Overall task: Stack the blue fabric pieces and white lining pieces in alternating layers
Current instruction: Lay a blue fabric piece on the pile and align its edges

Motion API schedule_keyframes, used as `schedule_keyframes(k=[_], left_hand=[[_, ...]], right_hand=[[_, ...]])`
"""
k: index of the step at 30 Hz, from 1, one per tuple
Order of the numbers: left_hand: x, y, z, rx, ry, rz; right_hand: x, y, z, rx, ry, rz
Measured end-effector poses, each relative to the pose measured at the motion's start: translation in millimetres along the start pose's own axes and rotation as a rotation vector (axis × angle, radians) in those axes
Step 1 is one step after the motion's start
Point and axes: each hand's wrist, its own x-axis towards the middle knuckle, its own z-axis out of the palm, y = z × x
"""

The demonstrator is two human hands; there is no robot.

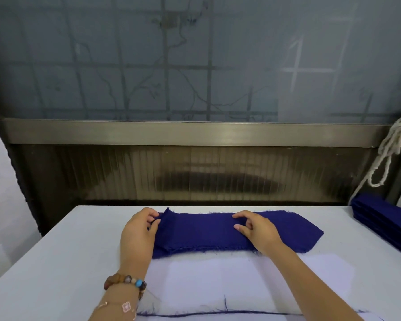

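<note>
Blue fabric piece (229, 230) showing matt woven cloth, coarse weave, edges fraying into loose threads. White lining piece (252, 281) looking thin, smooth, matt. Worktop (67, 251) looking pale, smooth, matt. Rail (195, 133) behind giving off dull brushed-metal sheen. Ribbed panel (218, 172) below it looking translucent, plastic-like. Rope (389, 149) showing rough twisted off-white fibre. Bracelet beads (125, 282) glinting glossy.

readable text: none in view
far window pane (310, 66): pale strokes at the far right, too faint to read
blue fabric piece (206, 230): no legible print or label
white lining piece (218, 281): no legible marking
</note>
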Motion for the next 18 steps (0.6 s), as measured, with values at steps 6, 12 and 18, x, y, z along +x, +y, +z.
schedule_keyframes(k=[6,12,18], left_hand=[[3,-2,-3,0.02,0.102,-0.051],[3,-3,-6,-0.011,0.084,-0.091],[1,2,-11,-0.07,0.066,-0.049]], right_hand=[[0,1,0,0.009,-0.003,0.0],[0,0,0,0.007,0.0,-0.001],[0,0,1,0.006,0.004,-0.007]])
